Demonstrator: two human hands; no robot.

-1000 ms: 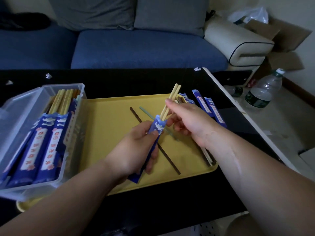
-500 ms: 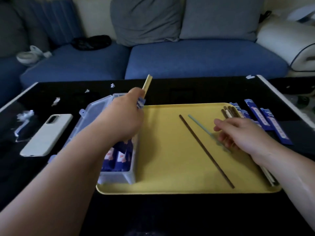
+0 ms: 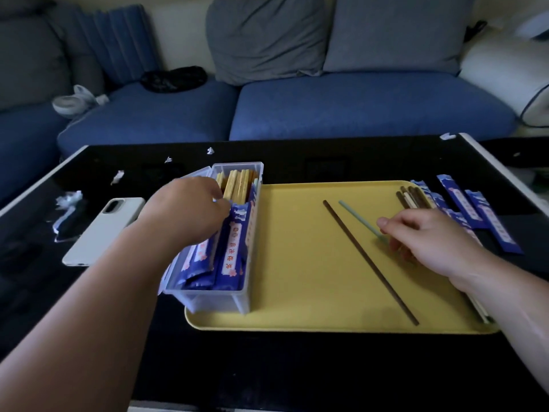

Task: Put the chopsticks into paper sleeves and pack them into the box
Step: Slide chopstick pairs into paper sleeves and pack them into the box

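Left hand [image 3: 190, 212] grips a sleeve [image 3: 234, 248] in the box [image 3: 214, 303] (left edge of the tray [image 3: 297, 324]); right hand [image 3: 430, 242] pinches the blue chopstick [image 3: 358, 216].

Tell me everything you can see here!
tray: one, yellow, on the black table
box: one, clear, on the tray's left end
sleeved chopsticks: several, blue sleeves, in the box
brown chopstick: one, dark brown, loose on the tray
light blue chopstick: one, pale blue, beside the brown one
loose chopsticks: a few, dark and pale, tray's right edge
paper sleeves: several, blue, right of the tray
phone: one, white, left of the box
sofa: one, blue, behind the table
left hand: one, at the sleeve tops in the box
right hand: one, pinching the light blue chopstick
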